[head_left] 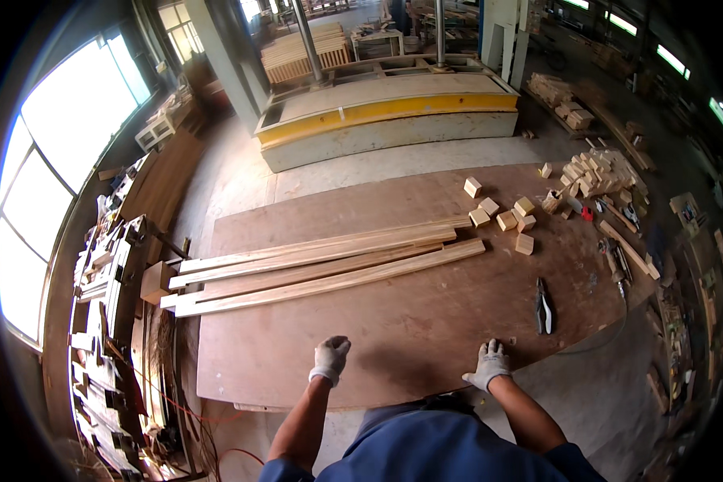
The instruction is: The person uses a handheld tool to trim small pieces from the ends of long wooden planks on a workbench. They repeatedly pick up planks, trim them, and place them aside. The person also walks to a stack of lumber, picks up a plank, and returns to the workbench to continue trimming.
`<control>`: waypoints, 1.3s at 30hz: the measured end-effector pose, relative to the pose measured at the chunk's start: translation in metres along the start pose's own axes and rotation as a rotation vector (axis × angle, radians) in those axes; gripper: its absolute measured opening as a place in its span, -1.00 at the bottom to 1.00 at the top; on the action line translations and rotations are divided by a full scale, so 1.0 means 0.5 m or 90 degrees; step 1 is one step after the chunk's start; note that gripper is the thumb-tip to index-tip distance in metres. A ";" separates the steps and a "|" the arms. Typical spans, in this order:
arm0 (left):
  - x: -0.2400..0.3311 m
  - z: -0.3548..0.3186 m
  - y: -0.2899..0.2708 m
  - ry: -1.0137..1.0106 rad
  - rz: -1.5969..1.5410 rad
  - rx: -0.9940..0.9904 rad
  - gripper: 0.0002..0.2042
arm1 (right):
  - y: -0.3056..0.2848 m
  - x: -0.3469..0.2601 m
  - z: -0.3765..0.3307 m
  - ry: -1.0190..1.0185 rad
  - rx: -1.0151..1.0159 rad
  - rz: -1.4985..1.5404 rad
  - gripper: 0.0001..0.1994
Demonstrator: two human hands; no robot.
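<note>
Brown tabletop point(402, 313), room between hands point(330, 358)

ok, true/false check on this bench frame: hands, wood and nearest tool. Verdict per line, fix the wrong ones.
1. The left hand and right hand are both gloved. True.
2. Long wooden strips lie roughly side by side on the brown table. True.
3. The left hand grips one of the strips. False: it is on their near side, apart from them.
4. The tool nearest the right hand is a hammer. False: it is a pair of pliers.
5. Loose wooden blocks lie near the strips' right ends. True.
</note>
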State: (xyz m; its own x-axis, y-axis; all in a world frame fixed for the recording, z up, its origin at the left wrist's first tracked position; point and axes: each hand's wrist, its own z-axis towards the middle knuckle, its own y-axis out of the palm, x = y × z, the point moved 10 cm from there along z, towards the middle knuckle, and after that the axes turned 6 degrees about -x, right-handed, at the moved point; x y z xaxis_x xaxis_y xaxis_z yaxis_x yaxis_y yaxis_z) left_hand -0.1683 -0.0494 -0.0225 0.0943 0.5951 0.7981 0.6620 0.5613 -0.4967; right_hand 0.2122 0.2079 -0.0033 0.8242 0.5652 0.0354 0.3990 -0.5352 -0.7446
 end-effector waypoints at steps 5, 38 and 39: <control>0.067 0.133 -0.080 0.041 0.142 0.005 -0.62 | 0.013 -0.059 -0.021 0.024 -0.002 -0.001 0.21; 0.193 0.198 0.077 0.207 0.563 -0.198 -0.47 | -0.147 0.436 0.186 0.399 0.284 0.254 -0.33; 0.190 0.188 0.079 0.227 0.544 -0.200 -0.52 | -0.145 0.436 0.188 0.390 0.256 0.269 -0.33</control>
State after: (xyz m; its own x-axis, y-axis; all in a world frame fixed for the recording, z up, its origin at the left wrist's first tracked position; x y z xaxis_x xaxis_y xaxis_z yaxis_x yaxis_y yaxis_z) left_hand -0.2033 0.0833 0.0018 0.8192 0.4925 0.2938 0.4298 -0.1880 -0.8831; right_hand 0.3251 0.4291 -0.0044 0.9905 -0.1343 -0.0301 -0.0689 -0.2949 -0.9530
